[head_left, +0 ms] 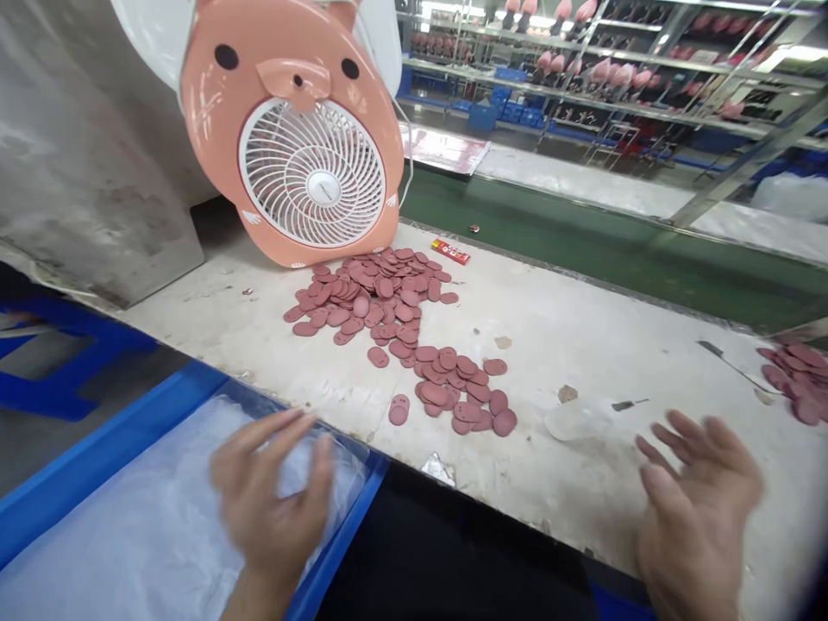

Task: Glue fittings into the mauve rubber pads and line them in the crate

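Note:
My left hand (272,492) hovers over the blue bin (97,457) lined with clear plastic, fingers spread and empty, slightly blurred. My right hand (699,509) is over the near edge of the worktable (582,328), fingers stretched apart, holding nothing. Between the hands, a little farther out, lies a pile of dark pink oval pieces (401,328); its nearest pieces (475,405) sit just beyond the table's front edge. A pale oval piece (575,423) lies just left of my right fingertips.
A pink pig-faced desk fan (297,129) leans at the back of the table. A small red box (451,251) lies behind the pile. More pink pieces (799,379) sit at the right edge. A green conveyor (614,241) and shelving racks run behind.

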`<state>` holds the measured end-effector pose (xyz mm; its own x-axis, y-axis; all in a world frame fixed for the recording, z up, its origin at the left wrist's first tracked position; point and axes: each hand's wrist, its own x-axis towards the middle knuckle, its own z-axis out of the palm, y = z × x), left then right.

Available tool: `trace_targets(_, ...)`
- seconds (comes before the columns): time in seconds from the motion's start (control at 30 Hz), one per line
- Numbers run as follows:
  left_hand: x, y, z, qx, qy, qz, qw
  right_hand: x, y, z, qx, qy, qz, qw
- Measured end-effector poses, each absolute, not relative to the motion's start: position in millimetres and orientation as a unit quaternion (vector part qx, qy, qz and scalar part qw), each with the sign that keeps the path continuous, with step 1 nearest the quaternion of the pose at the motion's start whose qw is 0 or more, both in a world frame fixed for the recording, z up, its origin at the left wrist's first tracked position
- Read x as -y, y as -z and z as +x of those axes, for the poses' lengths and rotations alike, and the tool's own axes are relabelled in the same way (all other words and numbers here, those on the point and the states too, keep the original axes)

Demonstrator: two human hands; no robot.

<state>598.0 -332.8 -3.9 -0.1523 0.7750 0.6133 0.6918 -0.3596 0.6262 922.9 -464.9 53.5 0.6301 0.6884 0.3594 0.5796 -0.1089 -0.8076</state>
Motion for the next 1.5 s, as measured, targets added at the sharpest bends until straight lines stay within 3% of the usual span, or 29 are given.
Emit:
trace_targets(0.13, 330, -34, 642, -0.458, -0.311, 0.831, 0.060, 449, -56, 923, 0.395, -0.125, -0.808, 0.419)
trace_targets(0.2, 331, -38, 649, -0.428, -0.271, 0.861, 0.047, 443, -57, 922, 0.399, -0.148, -0.815, 0.393)
trace_targets(0.3, 332, -27, 645, -0.362, -0.305, 0.880, 0.022, 438, -61, 915, 0.413, -0.169, -0.793, 0.415)
trace_targets(0.47, 322, 0, 640, -0.259, -0.410, 0.875, -0.003, 443, -71, 889, 0.422, -0.204, -0.715, 0.519)
trace_targets(0.7, 349, -4, 645, -0.212, -0.440, 0.871, 0.053, 461, -76, 849, 0.426, -0.291, -0.674, 0.529)
trace_targets(0.77, 370, -14, 654, -0.239, -0.475, 0.834, 0.147, 466, -73, 842, 0.469, -0.326, -0.624, 0.533)
trace_targets(0.87, 396, -32, 673, -0.241, -0.521, 0.709, 0.410, 471, -69, 839, 0.581, -0.329, -0.531, 0.522)
trace_targets(1.1, 424, -58, 709, -0.349, -0.404, 0.293, 0.793, 471, -69, 829, 0.628, -0.106, -0.582, 0.505)
trace_targets(1.27, 424, -67, 714, -0.360, -0.370, 0.162, 0.841, 476, -66, 822, 0.566, -0.032, -0.620, 0.543)
trace_targets(1.4, 415, -70, 706, -0.382, -0.354, 0.079, 0.850, 481, -74, 855, 0.545, -0.189, -0.574, 0.580)
trace_targets(1.5, 409, -70, 700, -0.361, -0.340, 0.037, 0.868, 485, -82, 881, 0.540, -0.271, -0.580, 0.546)
